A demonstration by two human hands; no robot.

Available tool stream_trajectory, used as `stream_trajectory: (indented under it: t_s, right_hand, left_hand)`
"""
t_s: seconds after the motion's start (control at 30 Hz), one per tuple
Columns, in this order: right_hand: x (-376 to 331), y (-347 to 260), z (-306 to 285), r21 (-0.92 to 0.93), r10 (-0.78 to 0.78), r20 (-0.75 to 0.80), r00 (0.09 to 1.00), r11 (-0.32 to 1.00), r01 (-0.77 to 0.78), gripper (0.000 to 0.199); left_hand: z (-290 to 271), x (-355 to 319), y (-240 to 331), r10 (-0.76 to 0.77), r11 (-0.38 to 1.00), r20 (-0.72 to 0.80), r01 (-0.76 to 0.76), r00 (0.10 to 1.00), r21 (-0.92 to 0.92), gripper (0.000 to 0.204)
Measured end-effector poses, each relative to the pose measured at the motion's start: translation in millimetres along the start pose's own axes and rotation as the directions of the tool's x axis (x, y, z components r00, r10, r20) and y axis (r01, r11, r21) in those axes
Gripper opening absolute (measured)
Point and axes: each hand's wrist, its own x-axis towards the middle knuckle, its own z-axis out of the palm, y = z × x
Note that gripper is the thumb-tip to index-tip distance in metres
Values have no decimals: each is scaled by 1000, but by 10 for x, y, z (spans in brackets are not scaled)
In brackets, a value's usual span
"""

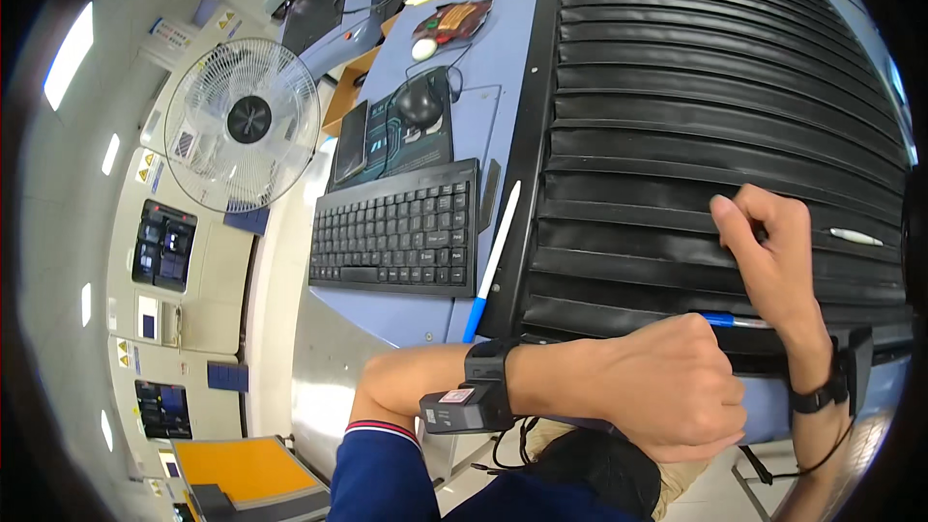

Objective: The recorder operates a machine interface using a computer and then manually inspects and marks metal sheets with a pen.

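Note:
My left hand (672, 387) is closed in a fist in front of the black ribbed cover (657, 150), back of the hand up. Its fingers curl under, so anything inside is hidden. Over the cover's right part, my right hand (773, 251) is loosely closed, thumb bent toward the index finger, with nothing visible in it. A blue-ended pen (730, 320) lies between the two hands, its ends close to the left knuckles and right wrist; I cannot tell whether either touches it. Just right of my right hand, a small white pen-like object (856, 237) rests on the cover.
A white marker with a blue end (498, 261) lies along the cover's left edge. Left of it are a black keyboard (396, 232), a mouse (420, 101) on a dark mat and a brown packet (454, 24). A fan (246, 126) stands farther left. Black devices with cords are strapped to both wrists.

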Motion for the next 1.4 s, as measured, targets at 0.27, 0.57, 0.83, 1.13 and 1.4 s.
stream_trajectory:
  t_s: [0.27,0.57,0.83,1.13,1.4]
  right_hand:
    - [-103,-113,17,-49,-25,98,995,998,30,34]
    - [56,-404,121,328,-151,-360,921,903,277,36]
    - [-151,-1184,343,110,-534,-341,774,795,597,20]
    - [90,-1027,819,-201,-394,-41,918,903,379,10]
    - [-150,-1059,857,-168,-372,134,919,905,391,10]
  left_hand:
    - [97,-180,-267,-69,996,-107,75,992,53,33]
    - [30,-180,-64,-507,843,116,519,854,-141,28]
    - [-102,3,126,-511,610,85,431,855,-665,83]
    - [134,-256,334,-642,411,225,577,733,-706,95]
    - [-44,-187,275,-352,839,313,446,882,-313,105]
